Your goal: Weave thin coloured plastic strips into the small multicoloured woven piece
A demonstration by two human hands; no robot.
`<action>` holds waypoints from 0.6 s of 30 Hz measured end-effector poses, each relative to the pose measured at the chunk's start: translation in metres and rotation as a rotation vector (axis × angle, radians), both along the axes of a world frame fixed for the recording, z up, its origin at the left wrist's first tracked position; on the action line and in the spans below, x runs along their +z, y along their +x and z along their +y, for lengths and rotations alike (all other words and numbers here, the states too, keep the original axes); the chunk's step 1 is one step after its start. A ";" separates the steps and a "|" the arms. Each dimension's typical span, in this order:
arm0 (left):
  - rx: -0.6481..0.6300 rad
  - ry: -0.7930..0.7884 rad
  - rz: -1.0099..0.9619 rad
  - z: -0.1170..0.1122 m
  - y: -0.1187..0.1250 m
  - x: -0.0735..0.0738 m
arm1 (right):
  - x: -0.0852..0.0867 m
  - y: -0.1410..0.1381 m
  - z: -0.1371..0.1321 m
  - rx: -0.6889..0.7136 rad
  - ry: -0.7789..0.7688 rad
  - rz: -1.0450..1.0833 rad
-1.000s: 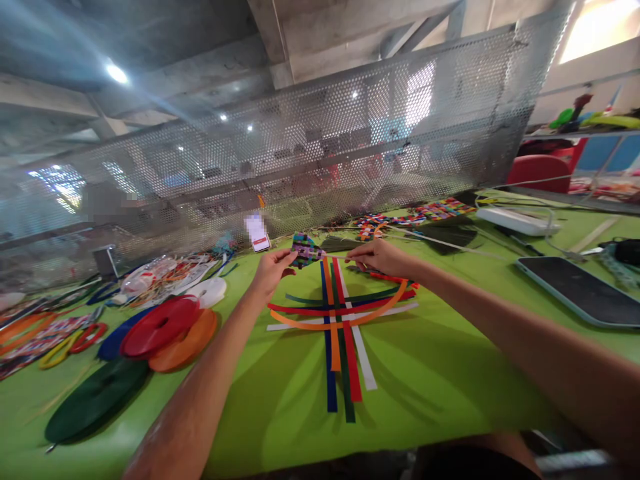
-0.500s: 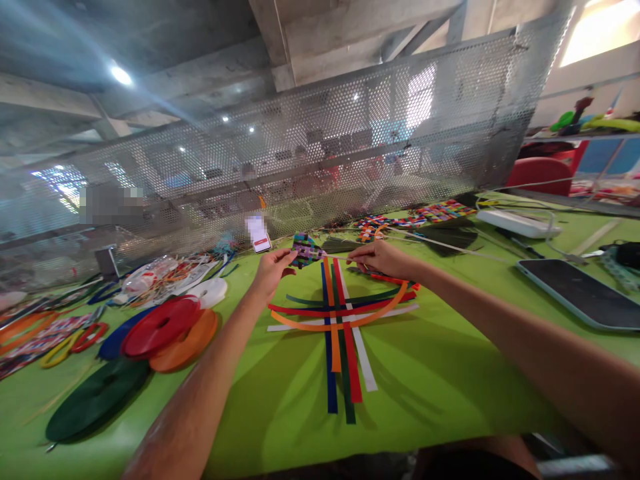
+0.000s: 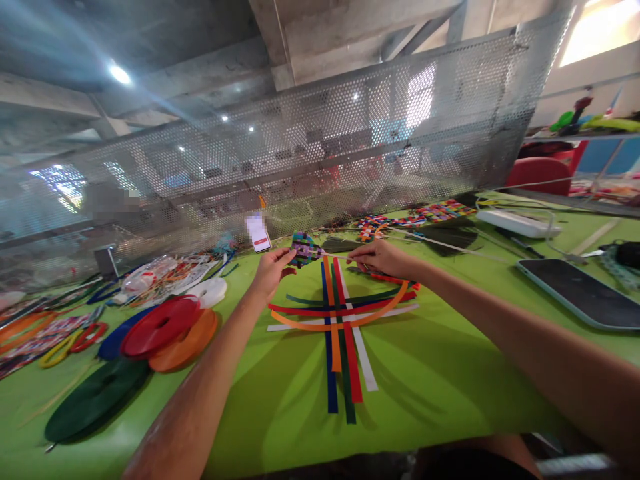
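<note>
Two hands up over the table, apart from each other, and both are busy! The left hand has its fingertips closed on the left edge of a small woven piece, purple, teal and dark, raised in the gap between the hands. Across from it, the right hand is nearly shut, fingertips pinching a thin pale strip that runs to the piece's right end.

Just below and nearer the person, a loose grid lies on the green table: blue, orange, green, red and white strips crossing, some of the crosswise ones bowing. Over to the left, a stack of coils, the red coil on top, the orange coil beneath, the green coil nearest the edge; scissors just beside them. Out right, a dark-screened phone, with a power strip behind it. A perforated screen spans the back under a concrete ceiling, a red chair off to the right.

Harder to call: the right fingertips are too small to read exactly, the far phone is partly pixelated, shapes behind the screen are blurred, and the frame's edge cuts off both forearms.
</note>
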State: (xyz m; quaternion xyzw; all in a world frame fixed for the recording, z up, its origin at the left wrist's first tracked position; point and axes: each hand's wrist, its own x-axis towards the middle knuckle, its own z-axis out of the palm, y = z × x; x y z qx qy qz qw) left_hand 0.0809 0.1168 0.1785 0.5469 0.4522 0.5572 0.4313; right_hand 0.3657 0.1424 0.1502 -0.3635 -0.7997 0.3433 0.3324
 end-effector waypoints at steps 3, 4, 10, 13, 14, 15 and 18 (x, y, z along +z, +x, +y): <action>0.009 0.002 0.004 0.000 0.000 0.001 | -0.002 -0.001 0.001 0.004 -0.012 0.001; 0.012 0.004 0.005 0.000 -0.001 0.001 | -0.002 -0.001 0.002 0.005 -0.016 0.001; 0.024 0.017 -0.005 0.000 0.000 0.001 | -0.002 -0.001 0.002 -0.003 -0.019 -0.006; 0.022 0.025 -0.015 0.000 0.000 0.000 | -0.001 0.000 0.001 -0.011 -0.010 -0.007; 0.019 0.027 -0.016 0.000 0.000 0.000 | 0.000 0.000 0.002 -0.013 -0.008 -0.008; 0.016 0.029 -0.015 0.000 0.000 0.000 | 0.000 0.000 0.002 -0.015 -0.005 -0.009; 0.008 0.029 -0.006 0.000 -0.001 0.000 | -0.002 0.000 0.003 -0.027 -0.002 -0.014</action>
